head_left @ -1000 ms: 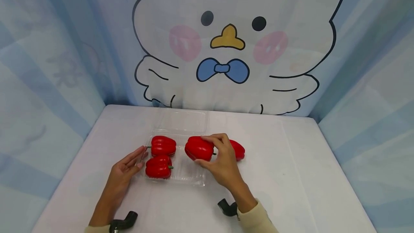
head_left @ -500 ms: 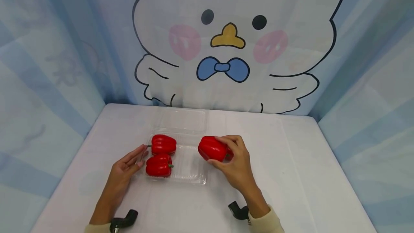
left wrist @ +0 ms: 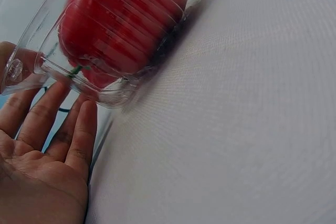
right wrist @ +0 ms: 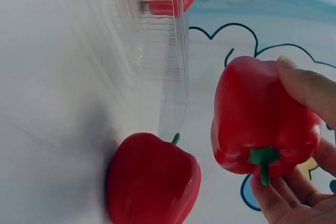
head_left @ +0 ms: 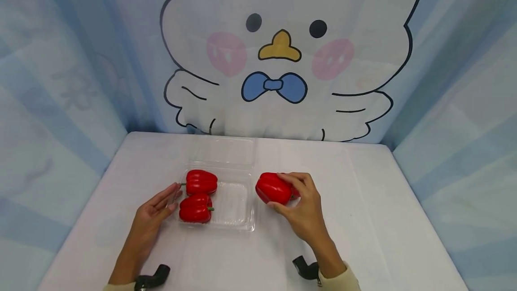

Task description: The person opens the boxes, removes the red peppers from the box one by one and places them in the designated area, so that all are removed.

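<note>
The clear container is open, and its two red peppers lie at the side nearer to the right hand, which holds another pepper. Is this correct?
Not entirely. The head view shows the two red peppers at the side nearer to the left hand, not the right hand. The rest stands: the clear container is open, and the right hand holds another pepper.

Cartoon bird [head_left: 284, 68] on curtain [head_left: 137, 57] behind white table [head_left: 363, 219].
</note>
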A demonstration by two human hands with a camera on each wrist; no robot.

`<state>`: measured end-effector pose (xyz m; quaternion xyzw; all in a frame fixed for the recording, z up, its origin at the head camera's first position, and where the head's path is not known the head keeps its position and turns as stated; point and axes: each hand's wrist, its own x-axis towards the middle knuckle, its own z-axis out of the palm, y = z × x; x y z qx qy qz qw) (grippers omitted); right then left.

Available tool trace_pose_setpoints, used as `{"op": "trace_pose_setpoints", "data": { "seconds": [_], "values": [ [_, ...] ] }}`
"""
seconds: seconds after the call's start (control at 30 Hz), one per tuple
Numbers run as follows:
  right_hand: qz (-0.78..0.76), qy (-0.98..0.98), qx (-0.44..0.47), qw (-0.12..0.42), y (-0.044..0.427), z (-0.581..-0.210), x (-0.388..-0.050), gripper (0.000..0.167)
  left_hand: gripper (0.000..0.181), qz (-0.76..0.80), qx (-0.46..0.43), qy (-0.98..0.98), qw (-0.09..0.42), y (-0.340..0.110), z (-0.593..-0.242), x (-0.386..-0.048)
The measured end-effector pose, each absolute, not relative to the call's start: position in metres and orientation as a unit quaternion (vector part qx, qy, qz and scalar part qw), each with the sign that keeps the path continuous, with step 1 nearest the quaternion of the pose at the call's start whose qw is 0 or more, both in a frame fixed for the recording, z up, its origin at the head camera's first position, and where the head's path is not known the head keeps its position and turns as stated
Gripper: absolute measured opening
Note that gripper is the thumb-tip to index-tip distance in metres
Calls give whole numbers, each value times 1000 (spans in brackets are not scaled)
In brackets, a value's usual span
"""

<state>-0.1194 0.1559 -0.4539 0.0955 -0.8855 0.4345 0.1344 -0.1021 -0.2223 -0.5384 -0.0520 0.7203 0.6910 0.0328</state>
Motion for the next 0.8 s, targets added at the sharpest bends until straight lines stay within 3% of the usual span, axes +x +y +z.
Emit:
{"op": "trace_pose_setpoints", "data": {
  "seconds": [0.8],
  "values": [
    [417, -899, 49, 122, 185, -463, -101, 74, 64, 692, -54, 719, 35, -222, -536, -100]
  ]
}}
